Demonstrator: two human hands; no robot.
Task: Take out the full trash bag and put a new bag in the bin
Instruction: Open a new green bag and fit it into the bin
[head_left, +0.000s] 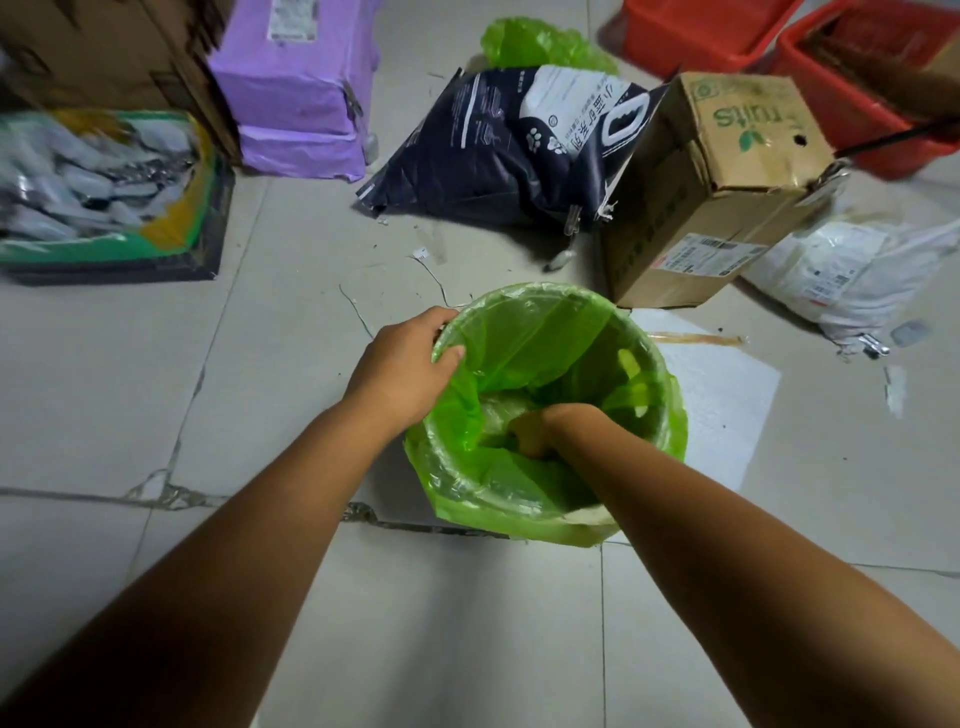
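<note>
Plainly the fitting step is under way: on the tiled floor (260, 364), toward its far edge, lie a dark sack (467, 156) printed with paw marks and Chinese characters, and a cardboard box (727, 182) whose side reads "fruits" upside down; its shipping label is too small to read. The bin (592, 518) stands upright in the middle of the floor, just beside the box, mouth facing straight up at the person and directly ahead of both arms. A green bag (545, 343) lines it, its edge draped over the rim and hanging lowest on the near side. A second, crumpled green bag (540, 47) sits at the far edge, perhaps the full one. The left hand (410, 364) grips the rim's left side, thumb inside on the plastic, fingers outside. The right hand (540, 431) is sunk deep in the bag, nearer the bottom; whether it clutches the plastic or only presses it cannot be told.
</note>
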